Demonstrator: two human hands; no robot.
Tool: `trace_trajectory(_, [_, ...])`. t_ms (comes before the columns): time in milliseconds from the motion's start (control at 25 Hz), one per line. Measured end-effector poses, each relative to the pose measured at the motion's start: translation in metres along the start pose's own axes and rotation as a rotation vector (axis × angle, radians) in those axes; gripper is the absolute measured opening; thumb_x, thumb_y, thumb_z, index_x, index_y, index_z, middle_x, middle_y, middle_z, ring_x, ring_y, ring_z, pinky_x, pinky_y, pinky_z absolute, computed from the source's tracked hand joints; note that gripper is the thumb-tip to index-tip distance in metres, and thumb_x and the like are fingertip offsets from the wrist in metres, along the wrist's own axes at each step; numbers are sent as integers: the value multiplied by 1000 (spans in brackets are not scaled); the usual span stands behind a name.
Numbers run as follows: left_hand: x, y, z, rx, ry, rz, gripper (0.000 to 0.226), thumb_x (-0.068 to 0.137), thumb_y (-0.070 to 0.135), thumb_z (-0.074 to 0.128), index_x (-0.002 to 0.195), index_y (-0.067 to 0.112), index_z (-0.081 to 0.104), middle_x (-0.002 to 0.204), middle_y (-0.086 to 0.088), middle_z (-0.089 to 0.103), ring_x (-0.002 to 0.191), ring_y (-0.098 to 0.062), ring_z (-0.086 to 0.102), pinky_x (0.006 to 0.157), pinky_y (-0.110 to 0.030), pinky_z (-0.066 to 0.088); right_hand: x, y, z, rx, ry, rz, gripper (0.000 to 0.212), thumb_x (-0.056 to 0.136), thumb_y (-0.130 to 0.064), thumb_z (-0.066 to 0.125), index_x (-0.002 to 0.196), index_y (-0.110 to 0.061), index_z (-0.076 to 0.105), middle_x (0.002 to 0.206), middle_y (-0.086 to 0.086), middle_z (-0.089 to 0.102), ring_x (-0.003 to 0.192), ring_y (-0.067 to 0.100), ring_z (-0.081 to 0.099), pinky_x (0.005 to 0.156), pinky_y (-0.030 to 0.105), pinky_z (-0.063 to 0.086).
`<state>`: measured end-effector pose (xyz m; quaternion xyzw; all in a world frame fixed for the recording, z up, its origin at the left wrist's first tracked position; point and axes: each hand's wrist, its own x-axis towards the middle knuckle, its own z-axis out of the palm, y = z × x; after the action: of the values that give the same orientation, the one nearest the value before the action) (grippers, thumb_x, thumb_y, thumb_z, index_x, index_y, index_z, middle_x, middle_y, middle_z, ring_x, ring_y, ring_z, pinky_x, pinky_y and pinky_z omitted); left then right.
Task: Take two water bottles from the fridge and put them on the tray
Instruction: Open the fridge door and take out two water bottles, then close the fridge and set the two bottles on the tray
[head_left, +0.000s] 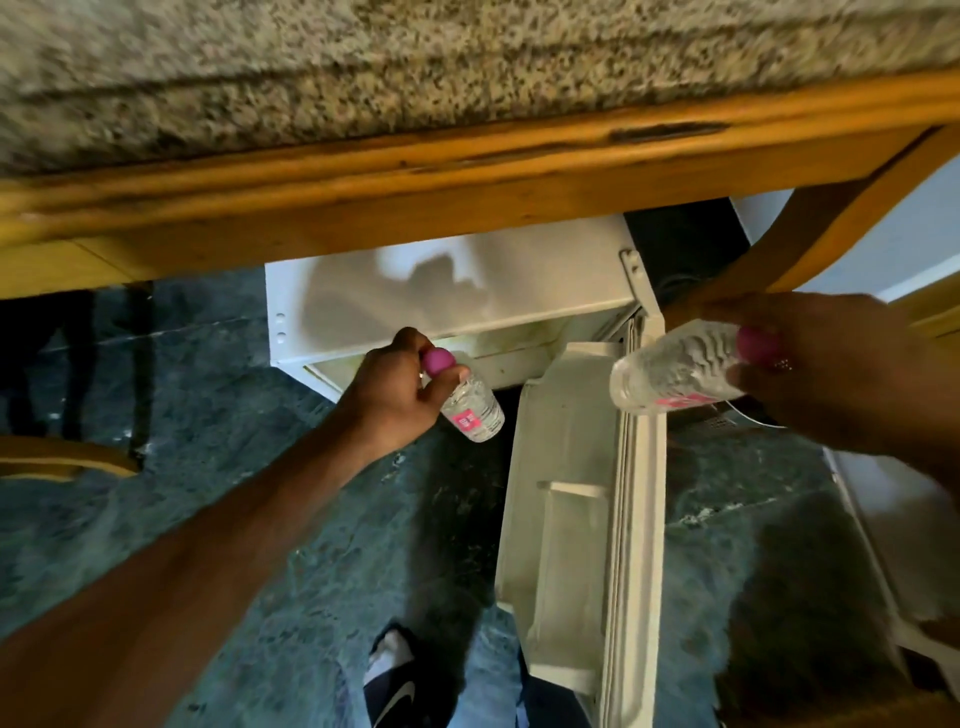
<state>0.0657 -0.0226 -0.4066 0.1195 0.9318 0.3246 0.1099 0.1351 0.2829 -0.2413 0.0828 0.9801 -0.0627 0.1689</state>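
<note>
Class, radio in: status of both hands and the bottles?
Left hand holds one bottle. Right hand holds second bottle. Fridge door open. Tray unseen.

The left arm (197, 540) stretches from the near left up toward the middle, forearm bare and nearly straight. The left hand (397, 392) is curled tight, knuckles to the left, thumb lying across the front. The right hand (831, 374) sits at the far right, close to the camera and blurred, fingers (753, 382) wrapped and pointing left.
</note>
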Motion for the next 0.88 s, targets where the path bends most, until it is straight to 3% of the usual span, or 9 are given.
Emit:
trace_trajectory(120, [-9,10,-2,-1,-26,-24,40,85,47,61,100,11,52,95,-10,73,85,-24,69,71,-39,60,-2,21,7,-210,-122,-79,66,74,-8,72,132,-31,51,122,6,66,90,20,63,61,18,43])
trace_trajectory(200, [-16,14,0,18,-36,-37,39,85,44,62,100,10,53,94,-11,72,88,-26,69,73,-39,58,4,23,40,-235,-297,-94,69,79,-9,67,139,-33,43,135,4,56,113,20,58,80,25,50])
trace_trajectory(280, [-23,13,3,37,-41,-35,37,86,43,62,99,9,53,93,-12,71,87,-28,68,71,-36,57,7,23,84,-266,-427,-138,73,85,-8,59,147,-33,29,147,7,44,127,23,49,97,33,47])
trace_trajectory(480, [-34,0,10,24,-55,-78,35,86,44,61,98,11,53,93,-10,72,85,-27,68,74,-41,58,-2,31,139,-157,-693,-81,88,87,-1,55,151,-38,6,150,10,38,114,20,55,91,28,49])
trace_trajectory(640, [-47,-13,10,41,-26,-126,35,86,45,60,96,12,52,86,-12,70,81,-29,67,69,-38,56,-5,19,150,-130,-669,-117,93,87,-3,55,150,-39,-4,146,13,42,107,22,59,87,31,52])
trace_trajectory(760, [-49,-28,-4,82,7,-153,33,85,44,61,93,14,51,82,-12,69,78,-31,66,68,-36,54,6,-1,156,-143,-644,-155,80,92,-13,50,152,-29,0,151,16,35,121,28,53,95,35,49])
trace_trajectory(880, [-50,-45,-30,104,5,-167,29,84,39,65,92,14,53,83,-12,70,79,-31,67,72,-39,55,23,-25,159,-135,-618,-159,61,91,-24,52,146,-12,30,133,20,53,114,34,57,92,41,48])
